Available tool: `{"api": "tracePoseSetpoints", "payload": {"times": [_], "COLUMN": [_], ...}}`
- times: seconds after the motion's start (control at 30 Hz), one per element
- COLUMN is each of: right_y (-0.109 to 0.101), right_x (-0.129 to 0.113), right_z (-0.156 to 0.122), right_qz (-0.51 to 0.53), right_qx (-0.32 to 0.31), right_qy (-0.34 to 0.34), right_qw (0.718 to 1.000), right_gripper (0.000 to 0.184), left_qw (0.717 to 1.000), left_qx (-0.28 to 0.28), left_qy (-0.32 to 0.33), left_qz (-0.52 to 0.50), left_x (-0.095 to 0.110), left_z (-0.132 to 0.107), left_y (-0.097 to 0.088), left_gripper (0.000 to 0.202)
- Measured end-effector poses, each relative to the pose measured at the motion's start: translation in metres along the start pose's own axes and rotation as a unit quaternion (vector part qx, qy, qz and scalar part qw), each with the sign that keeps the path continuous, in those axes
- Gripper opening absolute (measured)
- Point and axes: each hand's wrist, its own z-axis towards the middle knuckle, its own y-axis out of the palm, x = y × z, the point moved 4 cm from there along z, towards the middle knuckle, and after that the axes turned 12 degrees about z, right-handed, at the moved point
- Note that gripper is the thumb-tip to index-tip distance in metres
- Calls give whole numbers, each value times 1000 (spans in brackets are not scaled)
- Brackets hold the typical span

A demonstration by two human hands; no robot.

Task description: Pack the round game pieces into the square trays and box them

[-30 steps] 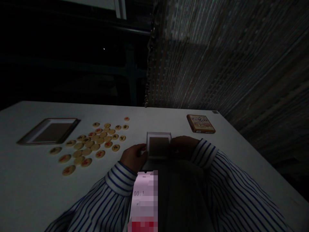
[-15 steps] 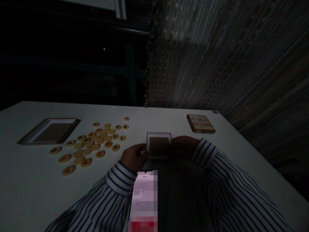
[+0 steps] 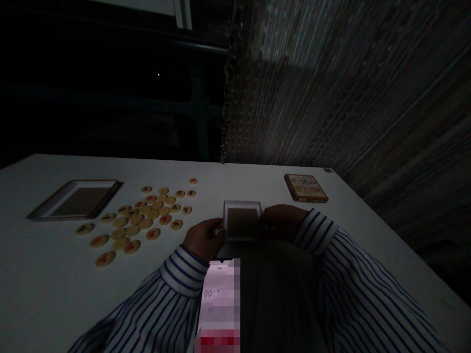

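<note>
A shallow open box with white walls (image 3: 226, 215) and a brown bottom lies in front of me, its inside facing up. My left hand (image 3: 203, 239) has thumb and fingers curled at its left wall. On the opposite side my right hand (image 3: 282, 219) is closed at the right wall, its fingertips dark and partly hidden. To the left, several round wooden Chinese chess pieces (image 3: 152, 214) lie loosely spread, some with red or black characters up and others plain.
A larger open shallow box (image 3: 106, 196) lies at the left on the white table (image 3: 235, 181). At the right back is a closed box with a printed lid (image 3: 305, 185). A lit phone showing a timer (image 3: 217, 304) is close to me. Behind the table hangs a string curtain (image 3: 294, 98).
My right forearm has shifted very slightly to the right. The box, my left hand and the chess pieces look the same.
</note>
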Motion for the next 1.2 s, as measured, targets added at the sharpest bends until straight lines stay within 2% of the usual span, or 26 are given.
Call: {"api": "tracePoseSetpoints", "payload": {"times": [0.6, 1.03, 1.2], "right_y": [5, 6, 5], "right_x": [-1, 2, 5], "right_z": [0, 1, -2], "right_qz": [30, 28, 36], "right_qx": [-52, -34, 10], "right_qy": [23, 27, 9], "right_qw": [998, 999, 999], "right_gripper": [27, 28, 31], "left_qw": [1000, 1000, 1000], "left_qx": [9, 8, 16], "left_qy": [-2, -3, -7], "left_qz": [-12, -11, -19], "left_x": [1, -1, -1], "left_z": [0, 0, 1], "left_y": [0, 1, 2], "left_gripper": [34, 35, 35]}}
